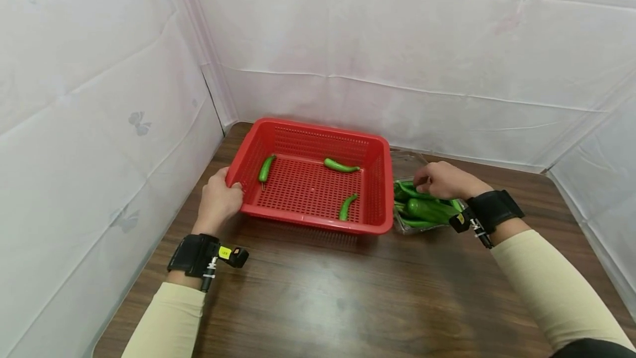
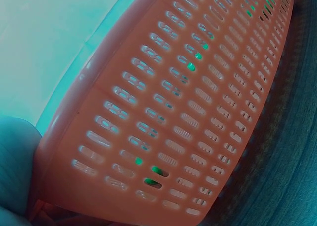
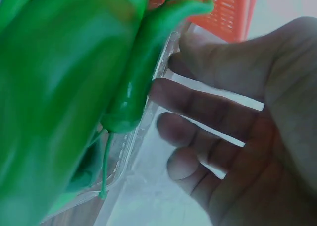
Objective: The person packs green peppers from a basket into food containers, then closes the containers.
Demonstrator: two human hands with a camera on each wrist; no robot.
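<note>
A red slotted basket [image 1: 318,224] stands on the dark wooden table with three green peppers inside [image 1: 266,168] [image 1: 340,166] [image 1: 347,207]. My left hand [image 1: 229,191] grips the basket's left rim, thumb over the edge; the left wrist view shows the basket wall [image 2: 188,112] close up. To the basket's right, a clear plastic container [image 1: 404,229] holds several green peppers [image 1: 427,210]. My right hand [image 1: 428,182] reaches into it. In the right wrist view my right hand [image 3: 171,67] has loosely extended fingers whose tips lie against a pepper [image 3: 138,72], not closed round it.
White sheeting walls the table on the left, back and right. The container's clear lid [image 1: 408,157] stands open behind it. Bare wooden tabletop [image 1: 348,291] stretches in front of the basket toward me.
</note>
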